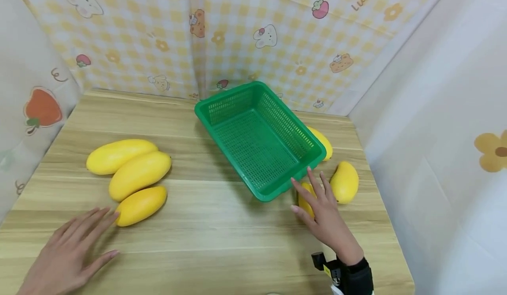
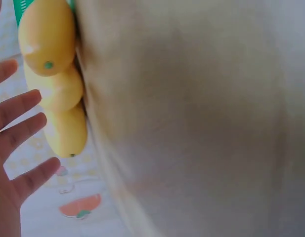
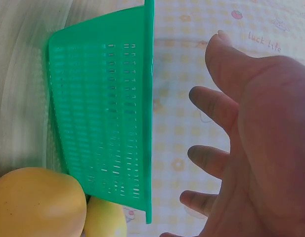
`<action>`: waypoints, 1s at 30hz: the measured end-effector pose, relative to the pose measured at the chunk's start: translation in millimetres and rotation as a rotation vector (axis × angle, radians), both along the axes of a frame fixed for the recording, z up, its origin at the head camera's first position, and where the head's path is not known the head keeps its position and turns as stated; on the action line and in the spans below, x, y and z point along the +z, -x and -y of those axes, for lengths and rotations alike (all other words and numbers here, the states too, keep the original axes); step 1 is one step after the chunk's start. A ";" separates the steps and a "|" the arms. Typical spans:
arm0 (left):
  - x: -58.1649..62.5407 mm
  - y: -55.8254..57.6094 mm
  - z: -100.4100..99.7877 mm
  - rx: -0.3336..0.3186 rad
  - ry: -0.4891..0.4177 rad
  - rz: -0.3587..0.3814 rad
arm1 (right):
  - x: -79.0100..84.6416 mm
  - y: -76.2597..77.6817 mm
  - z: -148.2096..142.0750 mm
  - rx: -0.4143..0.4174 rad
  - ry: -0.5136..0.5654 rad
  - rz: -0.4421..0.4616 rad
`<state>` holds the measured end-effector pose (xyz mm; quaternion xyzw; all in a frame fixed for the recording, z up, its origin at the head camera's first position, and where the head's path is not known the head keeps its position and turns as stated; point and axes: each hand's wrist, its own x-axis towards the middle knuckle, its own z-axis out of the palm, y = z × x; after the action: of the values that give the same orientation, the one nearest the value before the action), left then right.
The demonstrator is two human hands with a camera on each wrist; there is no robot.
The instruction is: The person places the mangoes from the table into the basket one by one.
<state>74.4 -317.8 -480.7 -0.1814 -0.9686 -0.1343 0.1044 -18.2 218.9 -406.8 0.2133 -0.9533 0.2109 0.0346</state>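
My left hand [image 1: 75, 251], fingers spread, hovers at the near left beside a yellow mango [image 1: 141, 206]. Two more mangoes, one at the back [image 1: 120, 155] and one in the middle [image 1: 140, 176], lie against each other behind it. In the left wrist view, the hand's separated fingers [image 2: 23, 131] hold nothing. A green perforated basket [image 1: 257, 149] sits right of centre, turned at an angle, with nothing in it. Over its near right corner, my right hand [image 1: 325, 215] reaches with spread fingers. The right wrist view shows a gap between that hand and the basket's rim [image 3: 149, 113].
Right of the basket lie three mangoes: one partly behind it [image 1: 322, 143], one by the table's right edge [image 1: 344, 182], and one partly under my right hand [image 1: 306, 200]. A checked cloth [image 1: 237, 35] hangs behind the wooden table [image 1: 198, 242]. White cloth walls flank both sides.
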 end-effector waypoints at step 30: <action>6.4 53.7 -27.2 0.075 -0.064 0.090 | -37.5 5.6 70.9 -0.047 0.175 -0.015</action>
<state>20.7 -290.6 -474.3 -0.1353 -0.9737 -0.1690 0.0716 -23.7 148.0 -444.4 0.1884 -0.9357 0.2909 0.0652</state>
